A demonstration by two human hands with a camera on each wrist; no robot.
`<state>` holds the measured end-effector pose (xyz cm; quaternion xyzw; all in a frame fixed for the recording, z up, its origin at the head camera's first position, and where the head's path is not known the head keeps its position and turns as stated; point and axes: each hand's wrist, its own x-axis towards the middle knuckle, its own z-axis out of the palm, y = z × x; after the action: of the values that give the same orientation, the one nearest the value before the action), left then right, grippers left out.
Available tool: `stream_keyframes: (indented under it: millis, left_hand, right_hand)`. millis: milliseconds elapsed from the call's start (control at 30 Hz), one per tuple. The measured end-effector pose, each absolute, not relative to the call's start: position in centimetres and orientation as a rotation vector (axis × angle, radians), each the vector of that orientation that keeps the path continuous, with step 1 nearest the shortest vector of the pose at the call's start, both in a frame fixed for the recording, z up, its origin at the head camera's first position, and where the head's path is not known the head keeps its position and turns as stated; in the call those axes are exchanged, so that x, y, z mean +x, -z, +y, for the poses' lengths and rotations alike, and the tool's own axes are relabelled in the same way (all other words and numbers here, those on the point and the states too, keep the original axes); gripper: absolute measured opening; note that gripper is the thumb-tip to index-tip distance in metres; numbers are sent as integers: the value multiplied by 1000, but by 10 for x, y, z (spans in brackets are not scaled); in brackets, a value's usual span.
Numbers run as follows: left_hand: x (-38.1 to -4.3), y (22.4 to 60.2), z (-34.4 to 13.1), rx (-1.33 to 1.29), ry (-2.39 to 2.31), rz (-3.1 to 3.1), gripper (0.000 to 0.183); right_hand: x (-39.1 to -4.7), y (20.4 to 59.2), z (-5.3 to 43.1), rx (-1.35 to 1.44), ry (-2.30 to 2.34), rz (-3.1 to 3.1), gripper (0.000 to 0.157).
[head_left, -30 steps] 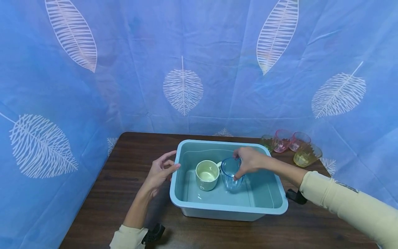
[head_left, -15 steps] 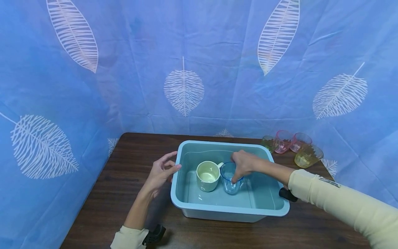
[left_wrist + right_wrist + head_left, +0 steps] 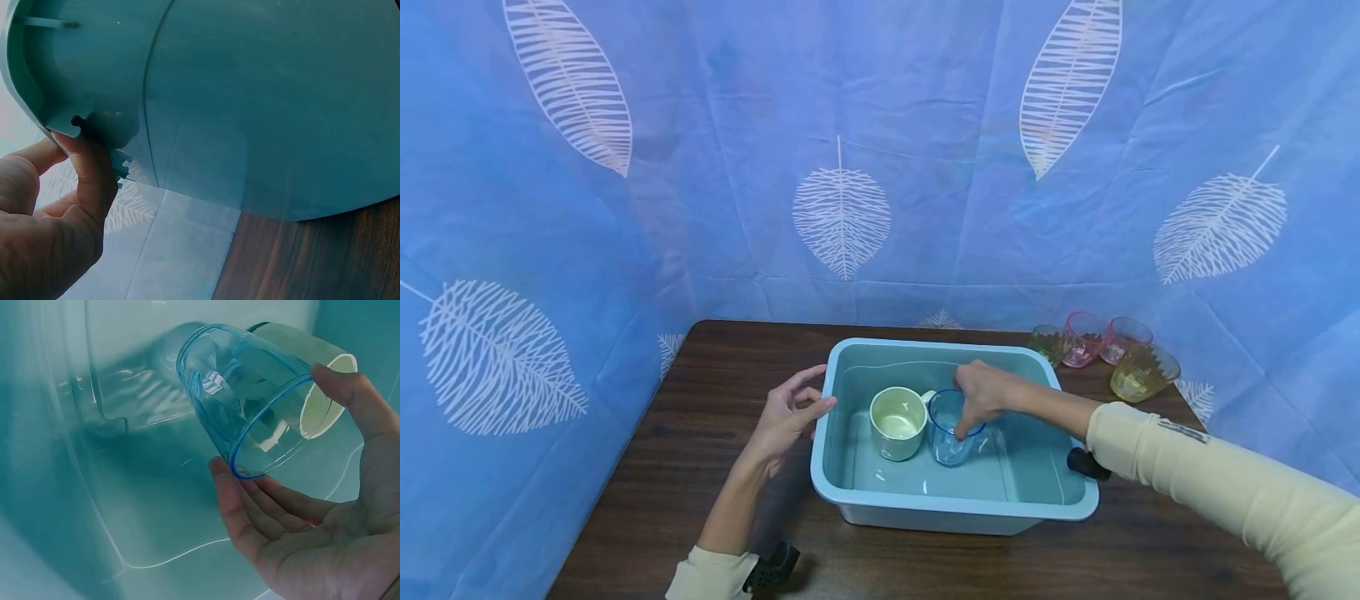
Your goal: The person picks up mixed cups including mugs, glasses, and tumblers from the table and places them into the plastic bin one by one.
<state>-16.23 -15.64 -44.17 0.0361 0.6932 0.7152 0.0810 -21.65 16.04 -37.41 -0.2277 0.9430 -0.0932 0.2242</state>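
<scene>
A light blue plastic basin stands on the dark wooden table. Inside it, my right hand holds a clear blue cup by the rim. The right wrist view shows the thumb on one side of that cup and the fingers on the other. Right beside it sits a pale green mug, its handle toward the blue cup. At the basin's left end, my left hand grips the rim between thumb and fingers. From the left wrist, the curled fingers show under the lip of the basin.
Behind the basin's right end stand several clear tumblers: a green one, two pink ones including the nearer-left pink tumbler, and a yellow one. A blue curtain with white leaf prints hangs behind the wooden table.
My right hand has moved left and a little down with the blue cup, deeper into the basin and closer to the mug. The left hand stays at the rim.
</scene>
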Motion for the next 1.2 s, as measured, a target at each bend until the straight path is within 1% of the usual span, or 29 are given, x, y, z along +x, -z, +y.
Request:
stream_keyframes:
  millis: [100, 200, 233, 267, 367, 400, 433, 533, 733, 800, 1200]
  left_hand:
    - [-162, 442, -157, 116, -2138, 2069, 60]
    - [-162, 441, -156, 121, -2141, 2064, 60]
    - [-162, 441, -156, 126, -2141, 2064, 60]
    - [-162, 441, -156, 130, -2143, 2062, 60]
    - [-162, 441, -155, 136, -2142, 2060, 59]
    - [-162, 441, -155, 135, -2139, 2062, 59]
    - [-162, 441, -155, 135, -2136, 2066, 60]
    - [-161, 441, -154, 121, -2128, 2074, 60]
    - [-161, 440, -155, 111, -2122, 2076, 60]
    - [-161, 440, -155, 110, -2119, 2081, 60]
    - [-159, 438, -155, 108, -2122, 2087, 60]
  right_hand:
    - [-218, 375, 160, -620, 256, 2606, 52]
    - [-221, 375, 160, -608, 245, 2608, 45]
    - [-221, 374, 161, -603, 233, 2608, 47]
    - [-222, 373, 161, -597, 224, 2608, 53]
    - [-223, 368, 164, -588, 209, 2600, 79]
    - [-223, 365, 165, -589, 222, 2596, 84]
    - [-223, 362, 167, -589, 240, 2591, 85]
    - [-223, 351, 172, -613, 324, 2604, 80]
    - [-221, 329, 188, -720, 491, 2645, 56]
    - [-220, 326, 194, -765, 535, 2642, 50]
    - [-213, 316, 224, -929, 632, 2717, 37]
